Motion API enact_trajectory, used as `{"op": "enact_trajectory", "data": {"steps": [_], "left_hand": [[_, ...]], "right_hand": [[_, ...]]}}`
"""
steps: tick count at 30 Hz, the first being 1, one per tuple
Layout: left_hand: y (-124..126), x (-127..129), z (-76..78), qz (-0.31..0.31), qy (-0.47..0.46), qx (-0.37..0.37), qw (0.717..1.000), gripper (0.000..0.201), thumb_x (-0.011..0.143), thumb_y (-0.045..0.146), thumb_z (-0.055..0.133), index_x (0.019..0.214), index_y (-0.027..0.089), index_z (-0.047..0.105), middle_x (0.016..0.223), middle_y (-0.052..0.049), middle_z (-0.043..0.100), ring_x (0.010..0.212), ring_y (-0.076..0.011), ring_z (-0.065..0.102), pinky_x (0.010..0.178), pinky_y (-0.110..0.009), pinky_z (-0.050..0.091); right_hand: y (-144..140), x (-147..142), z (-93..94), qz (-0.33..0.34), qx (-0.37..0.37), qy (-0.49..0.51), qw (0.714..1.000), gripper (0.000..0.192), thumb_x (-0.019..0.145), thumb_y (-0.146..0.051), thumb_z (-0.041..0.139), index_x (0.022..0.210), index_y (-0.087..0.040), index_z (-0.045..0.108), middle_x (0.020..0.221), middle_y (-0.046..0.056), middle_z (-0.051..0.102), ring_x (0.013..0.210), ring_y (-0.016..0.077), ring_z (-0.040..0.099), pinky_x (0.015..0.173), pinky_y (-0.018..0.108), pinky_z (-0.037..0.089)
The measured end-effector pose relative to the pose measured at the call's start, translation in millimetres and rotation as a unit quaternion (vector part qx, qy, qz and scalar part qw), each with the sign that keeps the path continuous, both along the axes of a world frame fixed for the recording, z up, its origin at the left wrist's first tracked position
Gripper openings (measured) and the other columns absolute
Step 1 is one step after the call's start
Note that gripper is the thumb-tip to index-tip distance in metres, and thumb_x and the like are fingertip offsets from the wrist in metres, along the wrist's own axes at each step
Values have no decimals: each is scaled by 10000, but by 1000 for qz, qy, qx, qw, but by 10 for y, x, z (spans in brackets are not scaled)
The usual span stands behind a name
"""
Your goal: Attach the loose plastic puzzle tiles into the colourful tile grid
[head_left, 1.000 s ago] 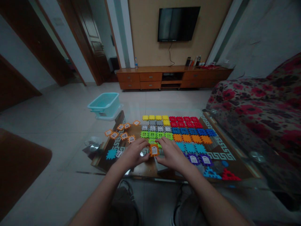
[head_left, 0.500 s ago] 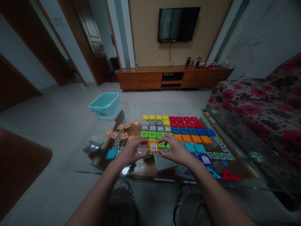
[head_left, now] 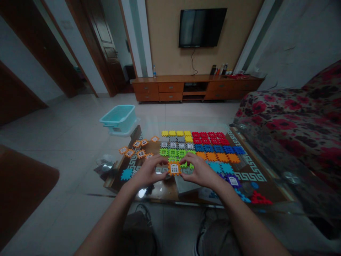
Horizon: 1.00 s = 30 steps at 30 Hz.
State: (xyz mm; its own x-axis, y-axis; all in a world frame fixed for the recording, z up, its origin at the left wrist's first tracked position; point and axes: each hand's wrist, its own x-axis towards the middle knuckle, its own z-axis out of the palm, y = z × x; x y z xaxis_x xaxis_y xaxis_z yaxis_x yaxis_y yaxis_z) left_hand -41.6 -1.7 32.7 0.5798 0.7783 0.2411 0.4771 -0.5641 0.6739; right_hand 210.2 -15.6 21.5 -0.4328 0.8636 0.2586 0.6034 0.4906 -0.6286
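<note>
An orange interlocking tile with a white window insert [head_left: 174,168] is pinched by its left and right edges between my two hands, above the near part of the glass table. My left hand [head_left: 149,171] closes thumb and fingers on the left edge; my right hand [head_left: 198,170] does the same on the right. Just beyond lie green tiles [head_left: 173,153], partly hidden by the held tile and my fingers. Behind them run grey window tiles [head_left: 181,145] and yellow tiles [head_left: 172,133]. Several loose orange window tiles [head_left: 141,153] are scattered to the left.
The glass table [head_left: 165,195] carries red tiles [head_left: 210,138], blue tiles [head_left: 218,148], orange tiles [head_left: 222,157], light-blue tiles [head_left: 226,168] and a purple window tile [head_left: 233,180]. A teal plastic bin [head_left: 121,122] stands past the table's far left corner. A flowered sofa [head_left: 290,113] is at right.
The held orange tile has dropped slightly toward me in the picture and its face looks tilted a little differently. Both hands keep their grip and have barely moved.
</note>
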Motion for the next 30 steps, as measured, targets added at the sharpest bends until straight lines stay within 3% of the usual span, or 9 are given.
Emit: {"op": "enact_trajectory", "data": {"steps": [4, 11, 17, 30], "left_hand": [[-14, 0, -1, 0, 24, -3, 1000, 319, 761, 177, 694, 1067, 231, 623, 995, -28, 648, 919, -193, 602, 825, -355, 499], [-52, 21, -111, 9, 44, 9, 999, 508, 722, 217, 730, 1197, 259, 555, 1137, -49, 589, 1039, -225, 573, 903, -394, 496], [-83, 84, -146, 27, 75, 24, 997, 465, 750, 249, 720, 1183, 261, 553, 1179, -75, 578, 1087, -266, 563, 924, -439, 488], [-78, 119, -126, 27, 105, 45, 993, 427, 752, 229, 690, 1157, 260, 559, 1151, -68, 605, 1083, -265, 578, 915, -425, 493]], "right_hand": [[-8, -5, 4, 1, 0, -10, 1000, 284, 723, -147, 753, 982, -208, 656, 999, 34, 614, 940, 196, 584, 831, 324, 469], [-10, -4, 11, -24, 11, -56, 998, 265, 742, -199, 765, 991, -207, 674, 1014, 50, 611, 960, 212, 588, 851, 345, 475], [-22, -12, 22, -32, 19, -80, 996, 275, 740, -208, 774, 997, -214, 674, 1013, 53, 615, 964, 216, 590, 850, 349, 475], [-47, -28, 10, -37, 29, -108, 993, 282, 741, -212, 760, 1007, -212, 669, 1047, 68, 614, 1001, 233, 590, 864, 359, 474]]}}
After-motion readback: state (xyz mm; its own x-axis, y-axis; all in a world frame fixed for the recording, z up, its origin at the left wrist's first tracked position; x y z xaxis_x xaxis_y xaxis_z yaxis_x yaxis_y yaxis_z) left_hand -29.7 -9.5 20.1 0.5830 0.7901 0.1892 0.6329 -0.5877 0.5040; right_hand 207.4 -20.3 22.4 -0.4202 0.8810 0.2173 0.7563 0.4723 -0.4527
